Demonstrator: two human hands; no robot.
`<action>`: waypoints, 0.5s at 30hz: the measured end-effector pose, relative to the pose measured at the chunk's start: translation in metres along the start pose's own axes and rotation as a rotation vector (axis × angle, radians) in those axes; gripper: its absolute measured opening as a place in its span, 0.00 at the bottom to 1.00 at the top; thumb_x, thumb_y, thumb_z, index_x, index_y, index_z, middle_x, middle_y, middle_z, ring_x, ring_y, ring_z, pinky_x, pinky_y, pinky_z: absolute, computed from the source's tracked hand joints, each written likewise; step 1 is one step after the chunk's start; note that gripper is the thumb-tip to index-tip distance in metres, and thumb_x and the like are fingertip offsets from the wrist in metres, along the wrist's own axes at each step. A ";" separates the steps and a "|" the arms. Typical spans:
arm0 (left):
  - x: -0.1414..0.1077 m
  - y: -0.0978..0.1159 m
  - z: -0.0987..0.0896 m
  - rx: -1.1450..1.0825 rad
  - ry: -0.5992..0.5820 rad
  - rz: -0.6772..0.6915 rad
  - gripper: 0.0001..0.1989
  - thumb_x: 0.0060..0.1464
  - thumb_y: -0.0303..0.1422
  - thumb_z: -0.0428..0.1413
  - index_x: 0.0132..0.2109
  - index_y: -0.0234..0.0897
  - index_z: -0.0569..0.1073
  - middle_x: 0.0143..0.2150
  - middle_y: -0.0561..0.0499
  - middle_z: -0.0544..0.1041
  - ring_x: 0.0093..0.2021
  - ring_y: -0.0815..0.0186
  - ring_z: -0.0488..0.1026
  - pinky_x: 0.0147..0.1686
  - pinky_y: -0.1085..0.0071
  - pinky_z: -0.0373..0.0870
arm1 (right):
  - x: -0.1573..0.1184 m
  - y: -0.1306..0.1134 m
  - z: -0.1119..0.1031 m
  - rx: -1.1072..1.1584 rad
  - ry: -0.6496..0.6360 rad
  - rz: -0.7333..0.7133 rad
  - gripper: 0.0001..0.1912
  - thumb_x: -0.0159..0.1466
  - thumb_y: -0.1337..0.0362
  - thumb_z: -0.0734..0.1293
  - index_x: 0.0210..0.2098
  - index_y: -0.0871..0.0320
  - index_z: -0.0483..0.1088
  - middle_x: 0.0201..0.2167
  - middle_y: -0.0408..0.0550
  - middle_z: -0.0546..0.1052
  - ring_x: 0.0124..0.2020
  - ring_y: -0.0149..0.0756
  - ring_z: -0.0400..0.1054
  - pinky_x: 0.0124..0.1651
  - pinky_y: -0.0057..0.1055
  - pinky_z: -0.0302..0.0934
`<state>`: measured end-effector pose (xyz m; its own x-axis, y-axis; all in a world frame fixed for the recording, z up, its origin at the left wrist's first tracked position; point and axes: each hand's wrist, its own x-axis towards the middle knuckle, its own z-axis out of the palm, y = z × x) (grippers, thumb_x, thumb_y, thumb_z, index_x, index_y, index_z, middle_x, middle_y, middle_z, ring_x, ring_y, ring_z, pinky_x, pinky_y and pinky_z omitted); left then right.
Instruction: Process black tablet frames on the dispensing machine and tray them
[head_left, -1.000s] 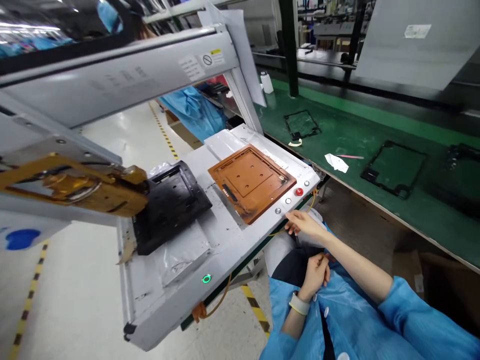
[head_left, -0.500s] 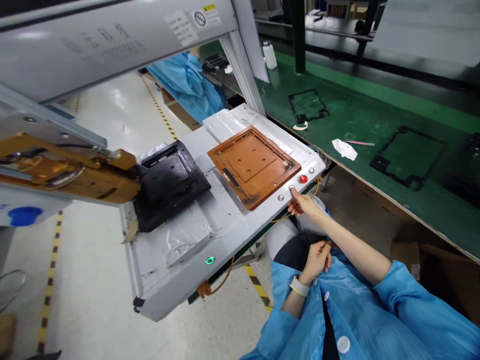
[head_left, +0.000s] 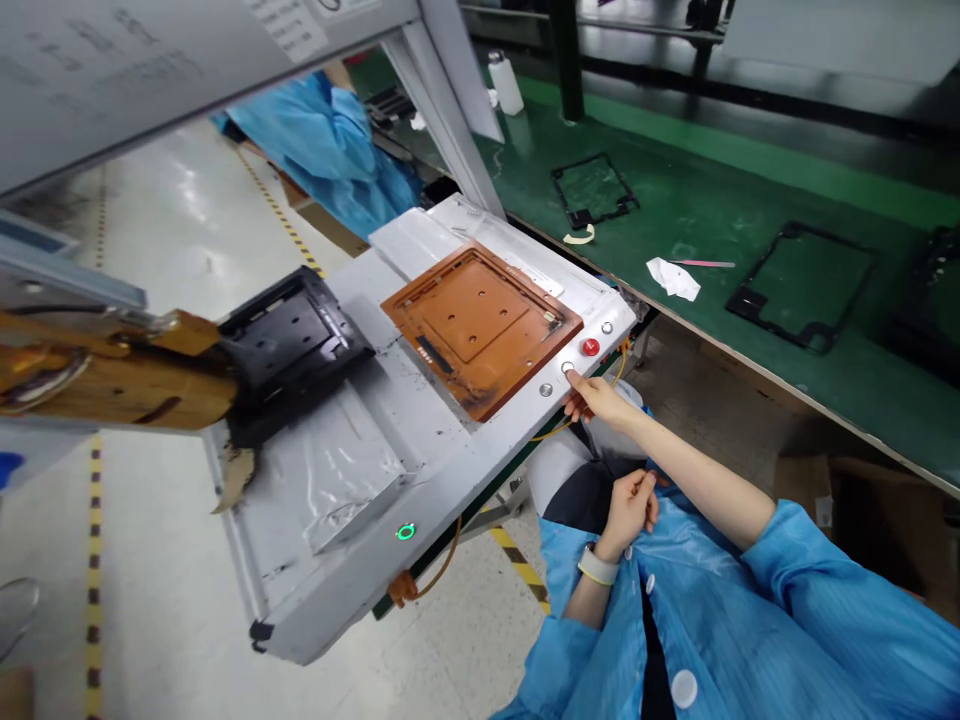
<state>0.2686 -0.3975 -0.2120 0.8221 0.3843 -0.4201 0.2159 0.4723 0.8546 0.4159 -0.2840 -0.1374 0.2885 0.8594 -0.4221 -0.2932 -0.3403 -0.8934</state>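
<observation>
My right hand point(head_left: 596, 400) is at the front edge of a white machine bed point(head_left: 442, 480). Its thumb rests on a round button point(head_left: 568, 369), with the other fingers curled below. Loosely closed, my left hand point(head_left: 631, 506) lies near my lap, a watch on its wrist; nothing shows in it. On the bed, an orange-brown fixture plate point(head_left: 491, 310) with a recessed rectangle sits beyond my right hand. Farther left is a black fixture point(head_left: 296, 330), partly hidden by a brass-coloured cylindrical machine part point(head_left: 150, 385).
A red button point(head_left: 590, 347), a silver button point(head_left: 546, 390) and a green-lit button point(head_left: 406, 531) line the bed's edge. The green bench point(head_left: 675, 200) holds black frames point(head_left: 806, 225), white paper point(head_left: 673, 279) and a white bottle point(head_left: 505, 84). Behind the machine is a person's blue sleeve point(head_left: 315, 140).
The whole view has shifted, so the machine and its fixtures appear farther left. My right thumb stays on the same button, and my left hand keeps its closed pose.
</observation>
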 end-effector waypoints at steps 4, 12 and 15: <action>-0.003 -0.001 -0.002 0.019 0.008 -0.003 0.38 0.60 0.70 0.58 0.41 0.34 0.77 0.16 0.58 0.68 0.12 0.73 0.59 0.14 0.76 0.51 | 0.000 -0.001 0.001 0.035 -0.009 0.015 0.41 0.74 0.28 0.63 0.27 0.60 0.75 0.27 0.51 0.82 0.22 0.28 0.72 0.22 0.24 0.60; -0.003 -0.005 -0.001 0.001 0.009 -0.038 0.40 0.59 0.72 0.58 0.41 0.34 0.77 0.16 0.58 0.68 0.12 0.73 0.58 0.13 0.76 0.50 | -0.002 -0.003 -0.001 0.055 -0.021 0.051 0.39 0.73 0.29 0.65 0.29 0.60 0.76 0.27 0.51 0.83 0.22 0.28 0.73 0.21 0.22 0.59; -0.002 -0.006 0.002 -0.007 0.009 -0.046 0.43 0.57 0.74 0.57 0.42 0.32 0.78 0.16 0.57 0.68 0.11 0.72 0.58 0.13 0.76 0.51 | -0.004 -0.005 -0.003 0.036 -0.026 0.043 0.40 0.73 0.28 0.65 0.29 0.59 0.76 0.26 0.52 0.82 0.22 0.29 0.73 0.21 0.22 0.59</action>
<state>0.2670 -0.4028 -0.2160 0.8067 0.3688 -0.4618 0.2501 0.4950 0.8321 0.4193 -0.2871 -0.1317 0.2513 0.8542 -0.4553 -0.3373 -0.3636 -0.8683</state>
